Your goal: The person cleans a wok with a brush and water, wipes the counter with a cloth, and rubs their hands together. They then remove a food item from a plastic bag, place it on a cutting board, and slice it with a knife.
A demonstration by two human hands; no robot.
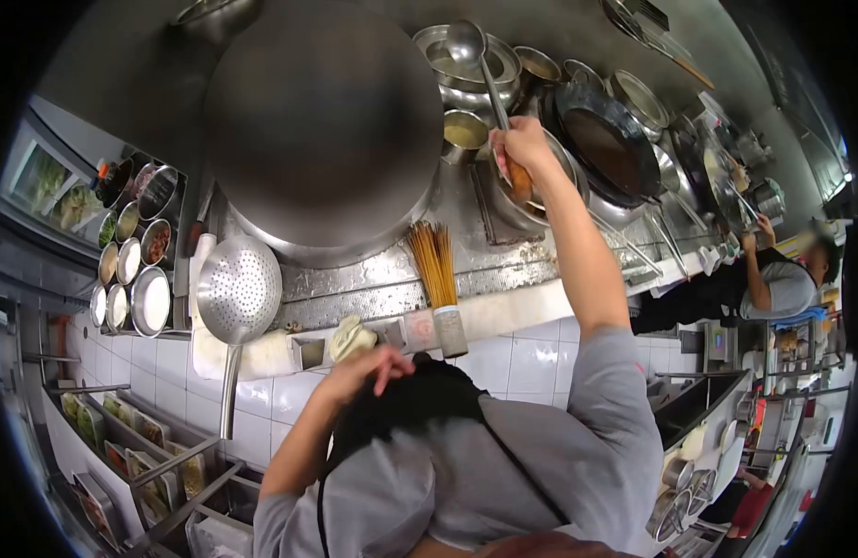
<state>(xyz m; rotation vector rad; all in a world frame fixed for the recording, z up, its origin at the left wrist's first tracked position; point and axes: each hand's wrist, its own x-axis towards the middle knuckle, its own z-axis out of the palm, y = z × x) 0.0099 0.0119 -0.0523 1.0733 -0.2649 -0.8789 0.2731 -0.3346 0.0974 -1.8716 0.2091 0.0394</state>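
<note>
My right hand (pixel 522 152) is wrapped round the handle of a long steel ladle (pixel 465 43), near its wooden end. The ladle's bowl is raised over a steel pot (pixel 433 45) at the back, and my hand is above another round pan (pixel 517 212). Close to my body, my left hand (pixel 369 369) hangs with its fingers apart and holds nothing. Just beyond it a crumpled pale cloth (pixel 352 338) lies on the counter edge. A large round dark wok (pixel 317 237), mostly blurred, fills the space ahead.
A perforated strainer (pixel 238 288) lies at left, its handle jutting past the counter edge. Bamboo sticks (pixel 433 260) stand in a holder (pixel 449 331) in front. Several seasoning bowls (pixel 150 302) are at far left. A dark wok (pixel 601 149) is at right, and another person (pixel 782 284) works beyond.
</note>
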